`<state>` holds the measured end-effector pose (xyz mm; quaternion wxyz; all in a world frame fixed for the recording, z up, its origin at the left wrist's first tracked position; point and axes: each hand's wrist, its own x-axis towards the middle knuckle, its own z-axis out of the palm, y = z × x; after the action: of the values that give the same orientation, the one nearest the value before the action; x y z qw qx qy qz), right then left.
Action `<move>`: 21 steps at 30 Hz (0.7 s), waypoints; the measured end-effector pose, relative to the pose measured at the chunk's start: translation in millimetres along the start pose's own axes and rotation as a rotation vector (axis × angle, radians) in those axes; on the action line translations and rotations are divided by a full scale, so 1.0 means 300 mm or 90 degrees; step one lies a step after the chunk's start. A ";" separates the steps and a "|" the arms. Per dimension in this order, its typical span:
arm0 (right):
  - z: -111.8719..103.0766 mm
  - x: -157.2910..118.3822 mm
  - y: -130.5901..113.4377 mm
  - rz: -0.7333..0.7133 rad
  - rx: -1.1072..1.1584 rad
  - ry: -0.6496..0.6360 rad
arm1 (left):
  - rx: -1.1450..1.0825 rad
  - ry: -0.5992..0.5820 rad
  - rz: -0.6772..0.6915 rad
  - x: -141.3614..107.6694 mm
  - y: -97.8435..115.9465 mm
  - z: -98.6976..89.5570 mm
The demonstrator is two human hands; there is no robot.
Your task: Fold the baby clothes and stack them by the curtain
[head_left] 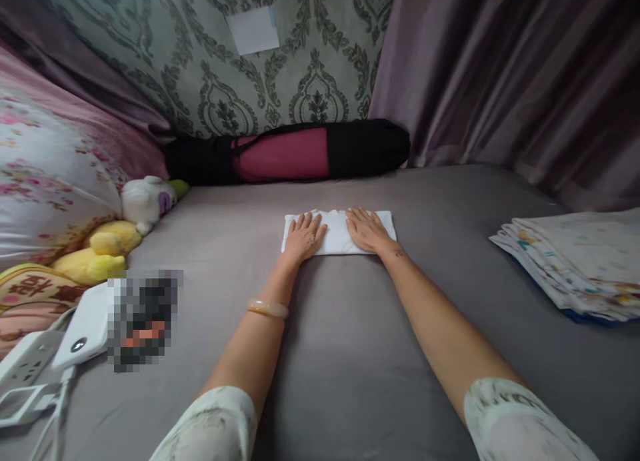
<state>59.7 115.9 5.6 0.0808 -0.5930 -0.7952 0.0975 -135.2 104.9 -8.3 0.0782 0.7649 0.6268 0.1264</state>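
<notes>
A folded white cloth [334, 234] lies flat on the grey bed sheet [330, 341], in the middle of the head view. Over its left part rests my left hand [304, 236], palm down with the fingers spread. My right hand [367, 231] lies flat on the cloth's right part, its fingers stretched toward the far edge. Neither hand grips the cloth; both press on its top. A strip of white shows between the hands. The cloth's exact kind cannot be made out.
Folded patterned fabrics [585, 261] are stacked at the right. A long black and red bag [285, 153] lies along the wall. Plush toys [107, 248], a white device [87, 324] and a power strip [30, 361] with cables sit at the left. Curtains [460, 68] hang at the right.
</notes>
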 end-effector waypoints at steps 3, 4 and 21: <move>-0.001 0.009 0.051 0.017 -0.011 0.024 | 0.015 0.000 -0.018 0.002 0.005 -0.001; -0.001 0.012 0.067 0.024 -0.013 0.033 | 0.015 -0.004 -0.028 0.005 0.006 -0.001; -0.054 0.036 0.178 0.090 0.011 0.079 | 0.077 -0.168 -0.031 0.210 -0.099 -0.179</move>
<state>110.1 141.9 8.1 0.1283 -0.6515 -0.7442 0.0727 -167.2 170.5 40.9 0.1169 0.7626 0.6360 -0.0152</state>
